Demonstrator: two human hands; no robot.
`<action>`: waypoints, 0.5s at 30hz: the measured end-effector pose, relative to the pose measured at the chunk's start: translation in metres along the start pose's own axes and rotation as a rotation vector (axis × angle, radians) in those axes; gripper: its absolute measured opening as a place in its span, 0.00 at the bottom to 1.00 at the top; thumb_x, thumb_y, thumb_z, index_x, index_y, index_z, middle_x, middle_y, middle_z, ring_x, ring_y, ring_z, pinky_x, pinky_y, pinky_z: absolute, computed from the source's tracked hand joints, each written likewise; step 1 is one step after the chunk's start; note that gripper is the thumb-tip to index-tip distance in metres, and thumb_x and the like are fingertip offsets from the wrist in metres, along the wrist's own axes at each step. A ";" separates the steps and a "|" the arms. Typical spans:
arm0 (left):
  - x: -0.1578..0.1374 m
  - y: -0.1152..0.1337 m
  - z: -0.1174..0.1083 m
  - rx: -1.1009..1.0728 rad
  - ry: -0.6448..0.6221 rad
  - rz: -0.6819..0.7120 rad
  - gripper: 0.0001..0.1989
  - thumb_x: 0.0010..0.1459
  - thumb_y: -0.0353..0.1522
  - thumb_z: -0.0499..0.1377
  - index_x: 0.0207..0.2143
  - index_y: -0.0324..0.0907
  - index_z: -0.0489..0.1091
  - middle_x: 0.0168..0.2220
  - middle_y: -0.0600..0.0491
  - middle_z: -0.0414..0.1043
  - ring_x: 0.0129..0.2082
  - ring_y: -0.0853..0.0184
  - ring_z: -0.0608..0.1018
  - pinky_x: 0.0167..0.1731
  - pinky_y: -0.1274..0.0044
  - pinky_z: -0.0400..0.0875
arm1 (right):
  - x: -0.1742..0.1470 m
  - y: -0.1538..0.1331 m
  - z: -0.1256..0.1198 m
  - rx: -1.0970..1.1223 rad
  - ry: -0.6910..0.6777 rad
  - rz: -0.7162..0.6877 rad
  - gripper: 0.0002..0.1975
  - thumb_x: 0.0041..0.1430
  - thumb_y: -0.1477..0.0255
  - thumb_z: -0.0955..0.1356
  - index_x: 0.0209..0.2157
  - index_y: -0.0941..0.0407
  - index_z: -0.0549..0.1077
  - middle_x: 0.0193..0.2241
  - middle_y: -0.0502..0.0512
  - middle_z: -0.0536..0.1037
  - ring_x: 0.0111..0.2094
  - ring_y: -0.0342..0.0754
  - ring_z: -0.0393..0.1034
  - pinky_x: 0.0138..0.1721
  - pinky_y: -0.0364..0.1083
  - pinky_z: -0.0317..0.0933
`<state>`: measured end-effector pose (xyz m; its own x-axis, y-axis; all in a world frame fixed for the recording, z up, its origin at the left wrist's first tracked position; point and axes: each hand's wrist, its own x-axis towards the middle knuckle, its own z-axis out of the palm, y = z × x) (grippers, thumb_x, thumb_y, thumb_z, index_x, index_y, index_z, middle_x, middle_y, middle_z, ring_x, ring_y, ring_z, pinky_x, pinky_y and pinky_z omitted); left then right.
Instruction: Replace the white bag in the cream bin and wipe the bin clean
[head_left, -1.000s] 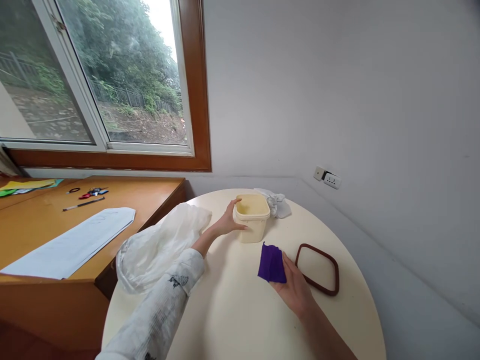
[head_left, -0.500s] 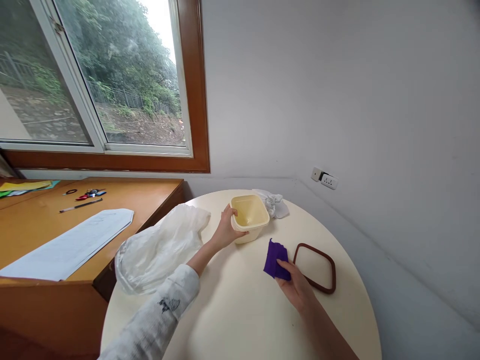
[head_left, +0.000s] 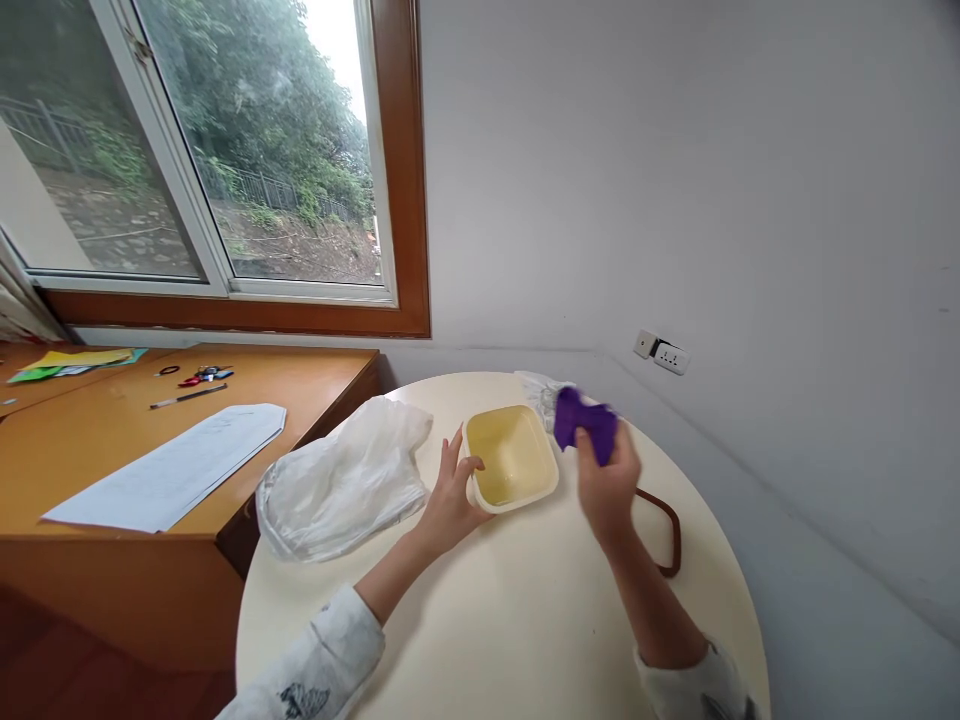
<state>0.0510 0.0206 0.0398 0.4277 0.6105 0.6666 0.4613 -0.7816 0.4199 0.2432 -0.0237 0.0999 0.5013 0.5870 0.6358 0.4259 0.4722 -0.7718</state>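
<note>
My left hand point(head_left: 454, 500) grips the left side of a pale yellow square plastic container point(head_left: 517, 455), the thumb over its rim. The container is tilted so that its open inside faces me, with what looks like a little wetness at the bottom. Held up to the right of it is a purple cloth point(head_left: 589, 425), pinched in the fingers of my right hand point(head_left: 611, 480). Behind my right forearm, a brown square ring point(head_left: 675, 535) lies on the table, partly hidden.
A crumpled white plastic bag point(head_left: 345, 480) lies left on the round cream table point(head_left: 495, 620); another clear bag point(head_left: 536, 395) sits behind the container. On the wooden desk point(head_left: 322, 375) are paper sheets point(head_left: 172, 465), a pen point(head_left: 187, 397) and keys point(head_left: 210, 374). A wall socket point(head_left: 670, 357) is at right.
My right hand has lifted the purple cloth up and away from the table, beside the container. My left hand has tipped the container toward me.
</note>
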 end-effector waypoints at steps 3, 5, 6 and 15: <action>-0.007 0.000 0.003 0.048 0.027 0.046 0.25 0.44 0.35 0.65 0.39 0.43 0.53 0.63 0.37 0.34 0.63 0.51 0.42 0.57 0.51 0.42 | -0.016 0.003 0.017 -0.258 -0.535 -0.277 0.21 0.50 0.81 0.61 0.47 0.54 0.67 0.48 0.58 0.70 0.52 0.52 0.61 0.56 0.57 0.51; -0.012 -0.001 0.003 0.077 0.027 0.094 0.24 0.44 0.34 0.65 0.39 0.43 0.53 0.63 0.35 0.34 0.63 0.50 0.43 0.57 0.51 0.42 | -0.027 0.006 0.019 -0.368 -0.786 -0.324 0.24 0.50 0.81 0.61 0.50 0.54 0.65 0.52 0.58 0.66 0.55 0.52 0.57 0.56 0.57 0.51; -0.014 -0.001 0.003 0.090 0.021 0.113 0.24 0.44 0.33 0.64 0.38 0.43 0.53 0.63 0.35 0.34 0.63 0.50 0.43 0.57 0.51 0.43 | -0.030 0.006 0.018 -0.399 -0.851 -0.309 0.24 0.51 0.81 0.60 0.51 0.55 0.64 0.53 0.59 0.65 0.55 0.52 0.56 0.56 0.56 0.52; -0.024 -0.002 0.000 0.090 0.026 0.135 0.25 0.43 0.33 0.65 0.38 0.43 0.53 0.63 0.36 0.32 0.62 0.47 0.44 0.56 0.49 0.43 | -0.038 -0.005 0.000 -0.353 -1.048 -0.192 0.21 0.54 0.84 0.55 0.44 0.57 0.71 0.46 0.56 0.72 0.47 0.46 0.66 0.50 0.47 0.59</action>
<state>0.0403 0.0078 0.0230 0.4710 0.4965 0.7292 0.4692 -0.8409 0.2696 0.2218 -0.0483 0.0801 -0.4066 0.8663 0.2903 0.7009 0.4995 -0.5091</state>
